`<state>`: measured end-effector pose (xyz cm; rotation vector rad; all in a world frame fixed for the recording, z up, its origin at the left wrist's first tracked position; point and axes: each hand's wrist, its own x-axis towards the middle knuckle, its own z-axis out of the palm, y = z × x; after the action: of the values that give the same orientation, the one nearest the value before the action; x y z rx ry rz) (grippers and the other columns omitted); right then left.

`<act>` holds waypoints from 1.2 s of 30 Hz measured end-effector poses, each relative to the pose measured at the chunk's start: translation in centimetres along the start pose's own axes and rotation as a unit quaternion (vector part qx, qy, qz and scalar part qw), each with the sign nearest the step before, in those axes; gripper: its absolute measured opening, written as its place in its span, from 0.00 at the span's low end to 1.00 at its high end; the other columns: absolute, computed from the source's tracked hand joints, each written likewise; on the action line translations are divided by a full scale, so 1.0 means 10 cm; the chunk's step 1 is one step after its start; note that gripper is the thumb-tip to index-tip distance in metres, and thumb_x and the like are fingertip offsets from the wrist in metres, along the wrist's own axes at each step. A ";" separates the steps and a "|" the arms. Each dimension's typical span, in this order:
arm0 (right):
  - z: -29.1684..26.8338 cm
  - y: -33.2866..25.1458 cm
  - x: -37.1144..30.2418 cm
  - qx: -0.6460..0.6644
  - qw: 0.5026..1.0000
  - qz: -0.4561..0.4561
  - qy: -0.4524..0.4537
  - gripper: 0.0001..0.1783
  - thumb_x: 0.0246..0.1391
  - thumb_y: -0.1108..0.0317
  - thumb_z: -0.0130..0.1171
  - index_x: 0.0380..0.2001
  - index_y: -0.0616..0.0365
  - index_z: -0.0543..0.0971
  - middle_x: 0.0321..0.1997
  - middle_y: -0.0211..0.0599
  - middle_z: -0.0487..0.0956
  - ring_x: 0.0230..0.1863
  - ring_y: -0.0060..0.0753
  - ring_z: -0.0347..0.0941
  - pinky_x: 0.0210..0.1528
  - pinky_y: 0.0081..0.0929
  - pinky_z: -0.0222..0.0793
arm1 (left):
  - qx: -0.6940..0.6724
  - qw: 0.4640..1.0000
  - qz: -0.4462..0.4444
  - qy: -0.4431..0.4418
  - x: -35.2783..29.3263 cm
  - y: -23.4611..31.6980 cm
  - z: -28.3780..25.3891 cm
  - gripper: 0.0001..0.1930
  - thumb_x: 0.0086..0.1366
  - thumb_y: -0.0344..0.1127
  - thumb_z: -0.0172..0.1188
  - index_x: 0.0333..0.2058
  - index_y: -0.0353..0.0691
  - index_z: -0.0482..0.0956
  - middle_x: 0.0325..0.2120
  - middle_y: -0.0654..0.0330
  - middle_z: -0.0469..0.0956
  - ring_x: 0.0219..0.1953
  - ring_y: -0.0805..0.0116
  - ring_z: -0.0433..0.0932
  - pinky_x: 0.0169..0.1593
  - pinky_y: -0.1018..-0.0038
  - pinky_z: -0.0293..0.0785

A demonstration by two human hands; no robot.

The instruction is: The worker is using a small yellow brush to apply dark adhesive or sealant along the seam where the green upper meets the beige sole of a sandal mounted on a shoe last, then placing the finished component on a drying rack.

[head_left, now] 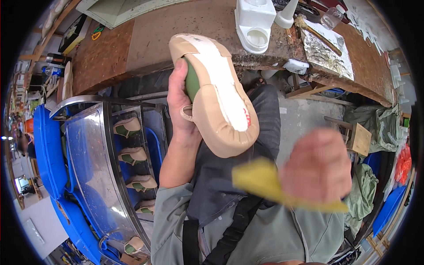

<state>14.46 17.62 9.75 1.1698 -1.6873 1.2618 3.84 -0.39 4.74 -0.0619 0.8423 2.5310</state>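
My left hand [179,95] grips a beige shoe upper [225,143] stretched over a green shoe last [192,79]. Its underside faces up, showing a white insole [216,66] with the beige edges folded over around it. A small loop of the upper hangs by my fingers. To the right, apart from the shoe and low over my lap, my right hand [317,170] is closed around a flat yellow thing [256,176]. Motion smears both, so the kind of the yellow thing cannot be made out.
A worn brown workbench [152,39] runs across the far side. On it stand a white dispenser [254,28], a brush [322,37] and a clear bottle [332,17]. At left, a metal rack [106,132] holds several similar shoes [132,155]. A wooden stool [360,139] is at right.
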 end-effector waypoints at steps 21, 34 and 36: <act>-0.21 0.25 0.04 0.065 0.993 0.078 0.067 0.08 0.45 0.68 0.65 0.23 0.62 0.81 0.23 0.38 0.80 0.18 0.28 0.73 0.18 0.21 0.67 | 0.000 0.994 0.100 -0.038 -0.02 0.19 0.06 0.25 0.65 0.49 0.45 0.52 0.35 0.68 0.42 0.52 0.76 0.40 0.64 0.79 0.43 0.71 0.78; 0.07 0.25 0.31 0.143 0.931 0.323 0.087 0.08 0.42 0.71 0.65 0.22 0.68 0.80 0.22 0.43 0.79 0.15 0.31 0.71 0.19 0.25 0.66 | 0.047 0.974 0.220 0.013 -0.21 0.30 0.13 0.27 0.66 0.50 0.45 0.53 0.32 0.64 0.45 0.50 0.73 0.43 0.63 0.77 0.47 0.69 0.74; 0.12 0.28 0.27 0.193 0.893 0.383 0.138 0.09 0.38 0.71 0.66 0.20 0.68 0.80 0.20 0.43 0.79 0.16 0.33 0.71 0.20 0.24 0.67 | 0.050 0.974 0.220 -0.005 -0.28 0.31 0.08 0.29 0.65 0.52 0.46 0.54 0.32 0.63 0.45 0.49 0.73 0.44 0.61 0.76 0.47 0.68 0.75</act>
<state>10.90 16.13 10.98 0.4525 -1.7773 2.2081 4.99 -3.27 7.59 0.1903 1.0770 2.8848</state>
